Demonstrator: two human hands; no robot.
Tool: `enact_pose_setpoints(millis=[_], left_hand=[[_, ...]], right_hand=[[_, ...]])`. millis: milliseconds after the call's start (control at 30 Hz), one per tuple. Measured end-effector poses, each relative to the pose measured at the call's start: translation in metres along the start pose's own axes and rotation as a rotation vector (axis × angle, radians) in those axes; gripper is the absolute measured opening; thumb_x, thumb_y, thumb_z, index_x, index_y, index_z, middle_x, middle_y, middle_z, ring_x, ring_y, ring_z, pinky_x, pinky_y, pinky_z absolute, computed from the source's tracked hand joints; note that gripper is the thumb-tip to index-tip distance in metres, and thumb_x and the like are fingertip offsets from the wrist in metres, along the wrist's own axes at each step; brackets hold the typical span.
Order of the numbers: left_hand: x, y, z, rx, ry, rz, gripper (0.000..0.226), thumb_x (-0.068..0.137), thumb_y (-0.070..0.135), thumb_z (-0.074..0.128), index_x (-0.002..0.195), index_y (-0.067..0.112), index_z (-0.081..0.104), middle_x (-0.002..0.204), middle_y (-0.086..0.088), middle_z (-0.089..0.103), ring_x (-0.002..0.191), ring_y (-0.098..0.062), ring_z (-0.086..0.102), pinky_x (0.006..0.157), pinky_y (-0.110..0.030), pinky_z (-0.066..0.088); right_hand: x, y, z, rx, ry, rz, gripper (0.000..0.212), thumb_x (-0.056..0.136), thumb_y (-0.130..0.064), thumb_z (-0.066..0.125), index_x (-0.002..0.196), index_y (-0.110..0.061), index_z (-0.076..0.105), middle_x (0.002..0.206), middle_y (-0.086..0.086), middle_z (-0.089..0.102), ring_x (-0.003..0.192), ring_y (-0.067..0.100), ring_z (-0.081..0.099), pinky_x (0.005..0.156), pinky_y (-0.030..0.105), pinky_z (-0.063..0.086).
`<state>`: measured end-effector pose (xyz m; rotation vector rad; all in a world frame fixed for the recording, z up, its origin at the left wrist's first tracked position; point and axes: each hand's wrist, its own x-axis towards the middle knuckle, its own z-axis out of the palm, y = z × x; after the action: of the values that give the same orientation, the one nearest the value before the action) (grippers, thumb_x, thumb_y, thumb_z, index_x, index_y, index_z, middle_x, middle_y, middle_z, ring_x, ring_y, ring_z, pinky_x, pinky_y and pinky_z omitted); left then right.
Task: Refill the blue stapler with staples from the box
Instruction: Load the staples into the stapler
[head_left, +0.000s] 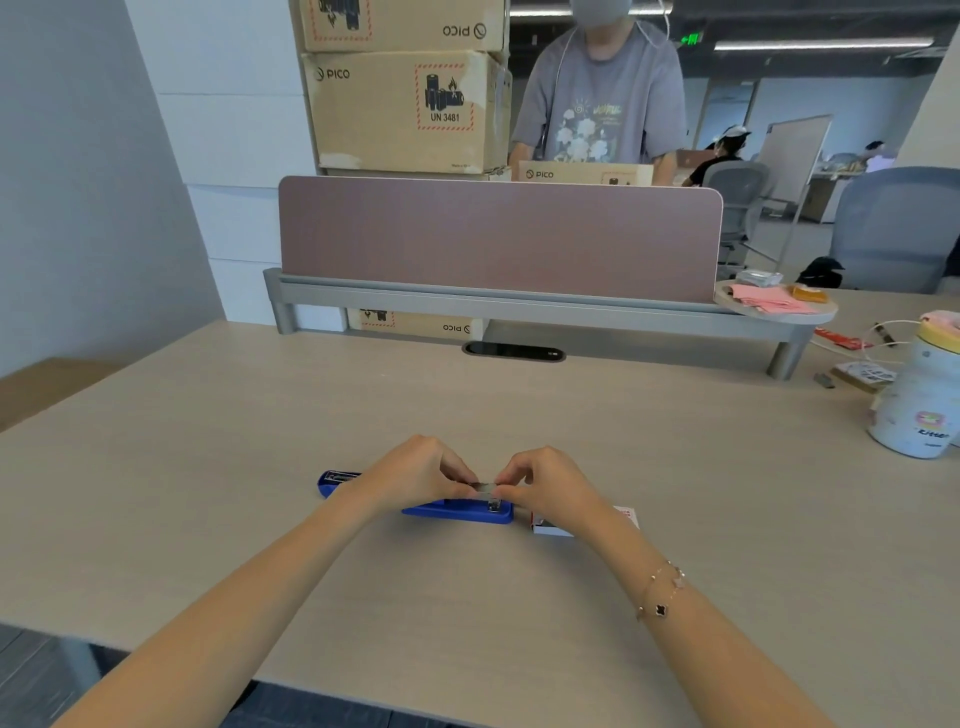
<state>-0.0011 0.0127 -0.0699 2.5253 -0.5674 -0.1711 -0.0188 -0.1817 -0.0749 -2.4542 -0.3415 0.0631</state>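
Observation:
The blue stapler (457, 510) lies opened flat on the desk, its top arm (332, 480) swung out to the left. My left hand (421, 475) and my right hand (550, 486) meet just above the stapler's base, each pinching one end of a short silver strip of staples (483, 487). The small white and red staple box (550, 527) sits on the desk right of the stapler, mostly hidden under my right wrist.
A pink divider panel (498, 239) on a grey rail crosses the desk's far side. A white bottle (917, 395), cables and small items stand at the right. Cardboard boxes (405, 109) and a standing person (602, 93) are behind the divider.

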Motion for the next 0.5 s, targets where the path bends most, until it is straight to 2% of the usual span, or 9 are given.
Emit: enact_pose_setpoints(millis=[100,167,267,300,400,500], left_hand=[[-0.005,-0.009,-0.001,-0.019,0.006,0.003,0.032,0.081,0.027,0.073,0.112,0.021,0.069,0.11,0.008,0.071,0.097,-0.003,0.062,0.093,-0.024,0.049],[-0.012,-0.021,-0.009,-0.007,0.029,-0.01,0.044,0.078,0.03,0.076,0.119,0.021,0.064,0.113,0.012,0.065,0.104,-0.002,0.057,0.095,-0.019,0.042],[-0.027,-0.051,-0.027,0.027,0.099,-0.044,0.048,0.074,0.03,0.079,0.118,0.02,0.064,0.112,0.012,0.061,0.108,-0.007,0.055,0.098,-0.022,0.04],[-0.033,-0.062,-0.034,0.038,0.113,-0.056,0.047,0.073,0.029,0.08,0.116,0.02,0.064,0.11,0.012,0.061,0.108,-0.009,0.055,0.096,-0.02,0.04],[-0.052,-0.09,-0.047,0.039,0.105,-0.103,0.047,0.071,0.028,0.082,0.114,0.02,0.065,0.107,0.013,0.061,0.105,-0.006,0.054,0.084,0.001,0.033],[-0.065,-0.113,-0.052,0.013,0.12,-0.177,0.05,0.068,0.026,0.084,0.114,0.019,0.064,0.107,0.008,0.063,0.102,-0.007,0.056,0.079,0.004,0.033]], right_hand=[[-0.002,0.002,0.002,0.036,0.013,0.004,0.013,0.08,-0.027,0.069,0.09,-0.019,0.072,0.093,-0.002,0.073,0.075,0.008,0.054,0.065,0.023,0.043],[-0.003,0.003,0.003,0.04,0.009,0.001,0.014,0.08,-0.026,0.069,0.092,-0.019,0.072,0.091,-0.002,0.072,0.075,0.009,0.054,0.065,0.024,0.046],[-0.005,0.007,0.003,0.05,0.014,0.0,0.018,0.078,-0.026,0.071,0.094,-0.017,0.07,0.086,-0.005,0.07,0.076,0.012,0.055,0.068,0.026,0.046],[-0.006,0.009,0.003,0.054,0.02,0.003,0.019,0.077,-0.026,0.071,0.094,-0.018,0.07,0.085,-0.006,0.069,0.076,0.012,0.055,0.067,0.025,0.045],[-0.008,0.016,0.004,0.027,0.009,-0.012,0.026,0.073,-0.033,0.074,0.096,-0.021,0.068,0.084,-0.008,0.066,0.081,0.012,0.053,0.07,0.026,0.044],[-0.009,0.022,0.01,-0.036,-0.002,-0.044,0.027,0.069,-0.038,0.075,0.093,-0.028,0.069,0.079,-0.013,0.062,0.081,0.012,0.047,0.071,0.025,0.038]])
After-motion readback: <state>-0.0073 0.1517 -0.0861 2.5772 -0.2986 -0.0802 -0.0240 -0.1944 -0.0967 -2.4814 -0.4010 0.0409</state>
